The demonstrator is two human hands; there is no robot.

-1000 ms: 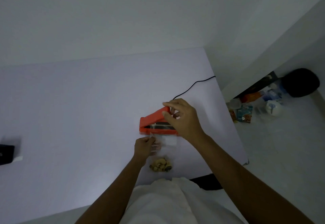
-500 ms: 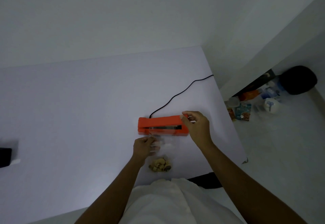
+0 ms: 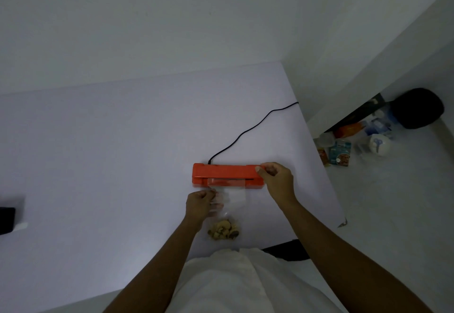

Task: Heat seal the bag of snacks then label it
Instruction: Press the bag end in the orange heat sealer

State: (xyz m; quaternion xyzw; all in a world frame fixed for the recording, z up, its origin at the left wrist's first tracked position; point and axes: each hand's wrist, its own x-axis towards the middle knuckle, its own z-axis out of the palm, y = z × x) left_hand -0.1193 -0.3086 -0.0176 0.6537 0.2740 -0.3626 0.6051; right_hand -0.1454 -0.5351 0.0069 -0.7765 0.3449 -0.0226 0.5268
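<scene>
An orange heat sealer (image 3: pixel 222 173) lies across the white table (image 3: pixel 103 165) with its lid down, its black cord (image 3: pixel 248 133) running off to the back right. A clear bag (image 3: pixel 233 199) has its open top tucked into the sealer's slot, and the snacks (image 3: pixel 224 232) sit bunched at its near end. My left hand (image 3: pixel 199 204) pinches the bag's left edge just below the sealer. My right hand (image 3: pixel 277 181) grips the right end of the sealer's lid.
A black object on a white base (image 3: pixel 6 219) sits at the table's left edge. To the right, the floor beyond the table's edge holds several packets and boxes (image 3: pixel 340 152), a white mug (image 3: pixel 378 143) and a black bag (image 3: pixel 417 107).
The sealer's lid has gone from raised to lying flat on the bag's top. My right hand slid to the lid's right end. My left hand stayed on the bag.
</scene>
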